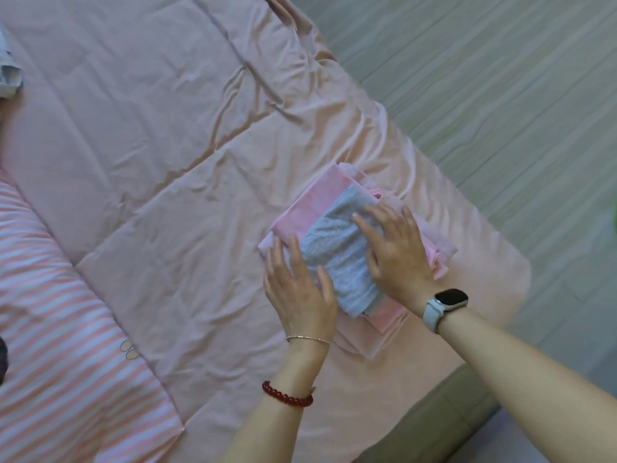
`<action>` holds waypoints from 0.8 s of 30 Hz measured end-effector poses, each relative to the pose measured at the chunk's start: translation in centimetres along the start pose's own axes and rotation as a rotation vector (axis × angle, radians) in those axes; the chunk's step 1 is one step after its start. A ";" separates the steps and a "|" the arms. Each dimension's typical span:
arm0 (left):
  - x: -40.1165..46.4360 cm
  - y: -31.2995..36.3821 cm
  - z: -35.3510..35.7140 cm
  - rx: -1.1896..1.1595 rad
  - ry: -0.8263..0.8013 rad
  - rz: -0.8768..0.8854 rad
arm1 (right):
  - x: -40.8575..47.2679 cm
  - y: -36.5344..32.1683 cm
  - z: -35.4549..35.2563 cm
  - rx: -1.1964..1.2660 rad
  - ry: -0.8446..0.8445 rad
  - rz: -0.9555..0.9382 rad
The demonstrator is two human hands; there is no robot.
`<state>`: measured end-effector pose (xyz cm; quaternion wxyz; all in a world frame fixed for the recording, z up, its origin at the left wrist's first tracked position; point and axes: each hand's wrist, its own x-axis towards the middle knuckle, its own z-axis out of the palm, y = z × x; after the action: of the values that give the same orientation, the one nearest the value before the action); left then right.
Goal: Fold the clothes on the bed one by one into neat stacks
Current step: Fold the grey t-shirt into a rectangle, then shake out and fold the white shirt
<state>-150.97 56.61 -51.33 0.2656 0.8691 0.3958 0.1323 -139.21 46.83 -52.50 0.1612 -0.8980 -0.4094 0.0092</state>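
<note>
While both of our hands lie flat on the pile, the folded grey garment (337, 259) sits on top of the pink folded clothes (302, 208), near the foot corner of the bed (167, 162). Our left hand (300, 295) rests with straight, spread fingers along the near-left edge of the grey piece, and our right hand (397, 252) presses its far-right side, fingers likewise straight; neither grip is closed around anything, both are wide and only touching the cloth. We judge the hands are placed this way to square the grey piece and flatten it, so the stack stays neat and does not slump on the soft pink sheet. The pile sits close to the bed's edge, probably so it is within easy reach and leaves the middle of the bed for folding. The grey piece lies askew to the pink layers below, which stick out on every side, so a small nudge may be wanted. At the far left edge another grey garment (10, 75) lies crumpled, apparently not yet folded, well apart from the stack. A striped pink quilt (60, 329) lies along the left side.
</note>
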 end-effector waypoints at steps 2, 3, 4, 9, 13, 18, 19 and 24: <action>-0.3 -0.5 0.6 0.256 -0.188 0.220 | -1.0 0.3 0.7 -0.063 -0.223 -0.073; -0.3 -1.0 1.0 0.315 -0.331 0.221 | -1.3 0.9 1.1 -0.091 -0.346 -0.039; -0.2 -1.8 1.7 0.348 -0.466 0.183 | -1.6 1.7 1.7 -0.127 -0.430 0.010; 1.5 -3.8 4.5 0.369 -0.684 0.107 | -1.5 3.7 4.0 -0.163 -0.545 0.129; 3.1 -3.0 1.9 0.283 -0.762 0.123 | -0.3 1.5 1.5 -0.115 -0.579 0.221; 2.1 -4.3 -7.9 0.195 -0.347 0.055 | -0.6 -7.8 -4.0 0.168 -0.276 0.292; 1.5 -5.1 -10.7 0.172 -0.285 0.011 | -0.8 -10.3 -5.2 0.200 -0.246 0.244; -3.8 -11.9 -26.7 0.123 -0.026 -0.181 | -2.2 -25.3 -9.8 0.315 -0.225 0.005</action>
<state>-172.54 69.78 -36.14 0.2279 0.8459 0.4767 0.0720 -157.75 57.90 -35.94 0.2530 -0.8558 -0.4162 0.1740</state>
